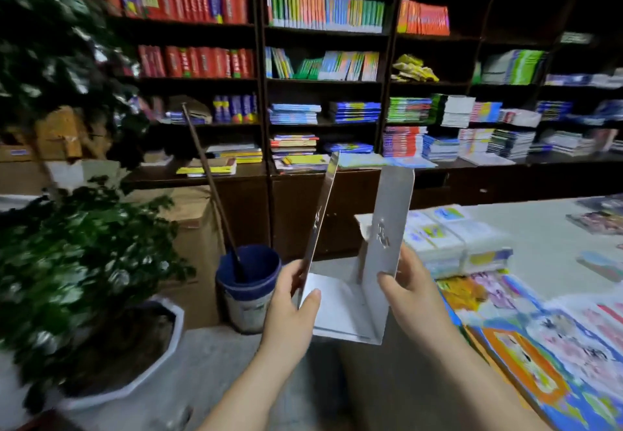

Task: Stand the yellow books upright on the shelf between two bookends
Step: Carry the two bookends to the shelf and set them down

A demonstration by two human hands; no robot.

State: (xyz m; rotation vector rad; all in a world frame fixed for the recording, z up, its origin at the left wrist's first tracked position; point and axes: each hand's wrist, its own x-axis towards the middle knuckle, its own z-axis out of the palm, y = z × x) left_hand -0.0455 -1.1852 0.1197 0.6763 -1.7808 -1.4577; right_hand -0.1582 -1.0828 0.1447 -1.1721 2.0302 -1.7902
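Two metal bookends held up near, mid-frame, above the floor. Left bookend (320,214) pinched low by the left hand (291,299), fingers (296,270) curled against the plate's left face, thumb on the flat base; seen almost edge-on, top leaning right. Right bookend (387,225) gripped at its lower right edge by the right hand (406,290), fingers wrapped round that edge, plate upright. Flat bases overlapping between the hands; cannot tell which base belongs to which plate, nor whether touching. Cut-out pattern in each plate too blurred to read.

Yellow books (207,170) lying flat far off on the low ledge of the shelf (263,100), left of centre, smeared by blur; more yellow covers just right of them, hard to make out. Titles unreadable throughout. Shelf top cropped by the frame.

Grey surface (539,214) at right, cut off by the right edge, carrying wrapped stacks (455,245) and bright picture books (539,356) along its near side. Blue bucket (249,279) on the floor left of the hands, a stick (205,177) leaning out of it. Cardboard box (188,225) behind. Plant (84,245) in a white pot (158,356) at near left, leaves blurred.
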